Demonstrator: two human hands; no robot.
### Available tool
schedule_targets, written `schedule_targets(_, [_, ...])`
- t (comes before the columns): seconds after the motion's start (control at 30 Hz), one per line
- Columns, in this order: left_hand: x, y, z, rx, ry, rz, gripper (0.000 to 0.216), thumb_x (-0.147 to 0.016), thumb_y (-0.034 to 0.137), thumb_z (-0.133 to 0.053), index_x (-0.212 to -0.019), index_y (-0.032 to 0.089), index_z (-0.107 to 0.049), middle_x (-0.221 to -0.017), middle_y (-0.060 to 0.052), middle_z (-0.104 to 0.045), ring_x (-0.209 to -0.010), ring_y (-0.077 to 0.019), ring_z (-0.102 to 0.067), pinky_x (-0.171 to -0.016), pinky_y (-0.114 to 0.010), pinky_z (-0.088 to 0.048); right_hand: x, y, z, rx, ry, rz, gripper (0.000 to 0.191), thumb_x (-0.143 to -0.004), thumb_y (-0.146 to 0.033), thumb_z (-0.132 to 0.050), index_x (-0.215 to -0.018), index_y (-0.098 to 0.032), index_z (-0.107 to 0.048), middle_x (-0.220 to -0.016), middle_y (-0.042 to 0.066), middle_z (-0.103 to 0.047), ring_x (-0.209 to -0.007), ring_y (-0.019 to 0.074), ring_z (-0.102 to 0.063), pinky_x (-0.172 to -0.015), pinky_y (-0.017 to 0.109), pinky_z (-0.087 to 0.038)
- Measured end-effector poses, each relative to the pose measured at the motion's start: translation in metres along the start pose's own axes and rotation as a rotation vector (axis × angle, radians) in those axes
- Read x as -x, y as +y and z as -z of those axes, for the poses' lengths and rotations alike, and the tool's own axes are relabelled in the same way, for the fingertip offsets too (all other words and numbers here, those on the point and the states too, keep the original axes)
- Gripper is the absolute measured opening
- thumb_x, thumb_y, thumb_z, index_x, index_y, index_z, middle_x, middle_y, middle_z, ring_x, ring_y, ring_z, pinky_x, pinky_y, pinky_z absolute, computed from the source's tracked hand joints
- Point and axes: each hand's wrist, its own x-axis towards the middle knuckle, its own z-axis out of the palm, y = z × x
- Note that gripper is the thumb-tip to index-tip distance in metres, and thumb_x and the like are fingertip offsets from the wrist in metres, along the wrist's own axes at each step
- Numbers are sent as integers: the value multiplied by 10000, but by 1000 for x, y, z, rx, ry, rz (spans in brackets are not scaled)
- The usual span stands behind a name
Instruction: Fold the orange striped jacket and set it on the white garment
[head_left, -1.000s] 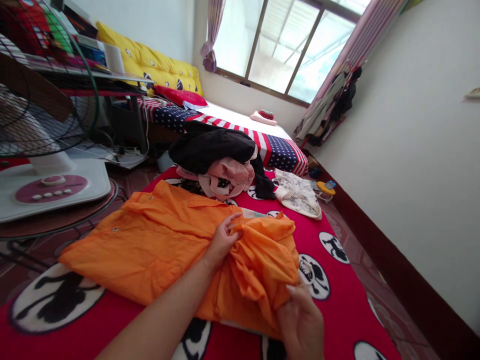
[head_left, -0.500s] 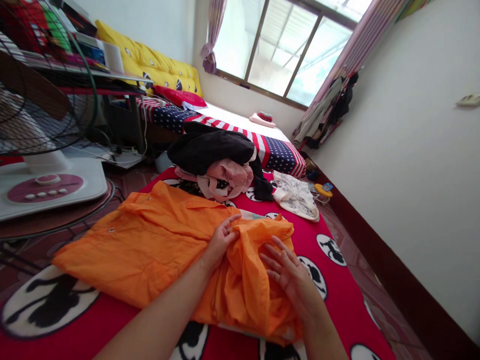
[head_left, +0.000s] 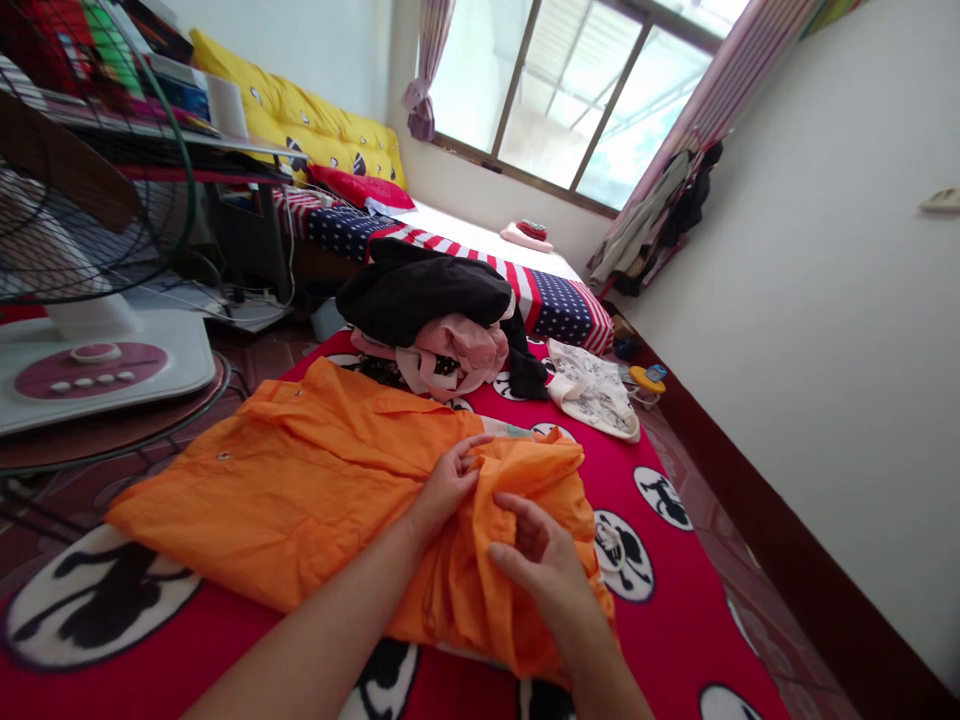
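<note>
An orange shirt (head_left: 300, 480) lies spread on a red blanket (head_left: 675, 610) printed with black and white cartoon figures. My left hand (head_left: 447, 486) pinches a fold of the orange cloth near the shirt's middle. Just right of it, my right hand (head_left: 541, 568) rests on the bunched part of the shirt, fingers curled into the fabric. The bunched cloth rises between the two hands.
A heap of black and pink clothes (head_left: 439, 320) lies behind the shirt, with a white patterned garment (head_left: 592, 392) to its right. A standing fan (head_left: 82, 250) is at the left. A flag-patterned bed (head_left: 480, 255) and the window are behind; a white wall runs along the right.
My right hand moved from the shirt's lower right edge up onto the bunched cloth, first flat with spread fingers, now curled into it nearer the left hand. The left hand stayed put.
</note>
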Motion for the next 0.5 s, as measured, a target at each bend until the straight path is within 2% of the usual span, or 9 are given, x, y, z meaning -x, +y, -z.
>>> schedule_targets(0.1, [0, 0, 0, -17, 19, 9, 596, -717, 344, -749, -1245, 159, -541, -730, -5, -681, -606, -110, -618, -570, -193, -456, 1, -9, 10, 4, 114, 3, 446, -625, -373, -814, -1017, -194, -696, -988, 74, -721, -908, 245, -660, -789, 363, -532])
schedule_targets(0.2, [-2, -4, 3, -8, 40, 25, 583, -726, 406, -741, -1210, 151, -540, -864, -68, -708, -671, -139, -658, -623, -235, -496, 8, -37, 43, 78, 291, 53, 441, -613, -362, -810, -1007, -192, -709, -893, 69, -730, -822, 230, -664, -680, 318, -536])
schedule_targets(0.3, [-7, -10, 5, -20, 33, 17, 599, -693, 433, -767, -1166, 141, -545, -957, -126, -709, -787, -195, -695, -733, -313, -529, 21, -67, 102, 206, 553, 94, 459, -538, -335, -823, -966, -208, -717, -874, 64, -731, -738, 221, -664, -612, 309, -530])
schedule_targets(0.4, [-10, -15, 6, -58, 42, 4, 571, -664, 392, -793, -1128, 142, -574, -941, -118, -709, -798, -202, -698, -766, -331, -530, 38, -82, 176, 294, 832, 53, 431, -469, -320, -785, -892, -261, -723, -857, 66, -732, -642, 225, -665, -600, 356, -527])
schedule_targets(0.43, [-10, -16, 5, -70, 49, 1, 555, -664, 373, -792, -1122, 141, -581, -936, -114, -708, -795, -202, -698, -767, -334, -531, 44, -83, 200, 392, 900, 27, 370, -497, -332, -751, -862, -273, -729, -840, 87, -732, -620, 228, -664, -581, 365, -513])
schedule_targets(0.5, [-10, -17, 4, -102, 71, -10, 503, -679, 341, -775, -1104, 135, -599, -919, -106, -704, -777, -199, -695, -754, -336, -535, 55, -81, 237, 767, 935, 67, 226, -545, -342, -692, -744, -251, -744, -765, 142, -722, -593, 258, -664, -536, 392, -480])
